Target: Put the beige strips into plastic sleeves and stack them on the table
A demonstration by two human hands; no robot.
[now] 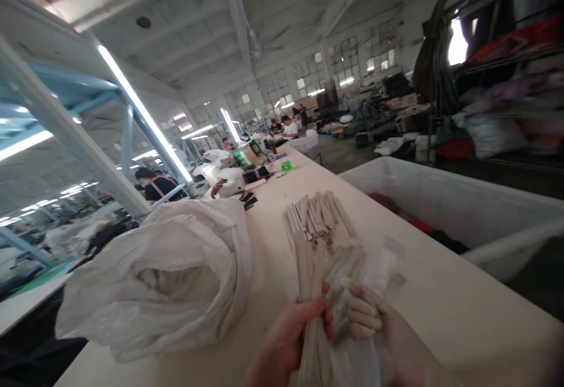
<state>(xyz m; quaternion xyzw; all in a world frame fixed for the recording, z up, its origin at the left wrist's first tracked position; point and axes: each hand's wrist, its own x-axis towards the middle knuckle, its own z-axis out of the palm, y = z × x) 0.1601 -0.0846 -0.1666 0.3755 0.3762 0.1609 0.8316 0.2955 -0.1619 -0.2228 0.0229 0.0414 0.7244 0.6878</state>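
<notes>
A bundle of flat beige fabric strips (311,275) stands out of my left hand (297,331), whose fingers are wrapped round it. Against the bundle's right side, my right hand (363,310) is closed on a crumpled clear plastic bag (346,266), partly blurred by motion. Beyond both hands, more beige strips (315,214) lie on the pale table (273,246), their ends spread side by side. To the right of the bag, another bit of clear plastic (388,261) rests on the tabletop.
A large white sack (194,246) with its mouth open sits on the table's left. Alongside the right edge stands a white bin (440,193) holding dark and red cloth. Farther up are a small green box (286,166), plastic bags and several people at work.
</notes>
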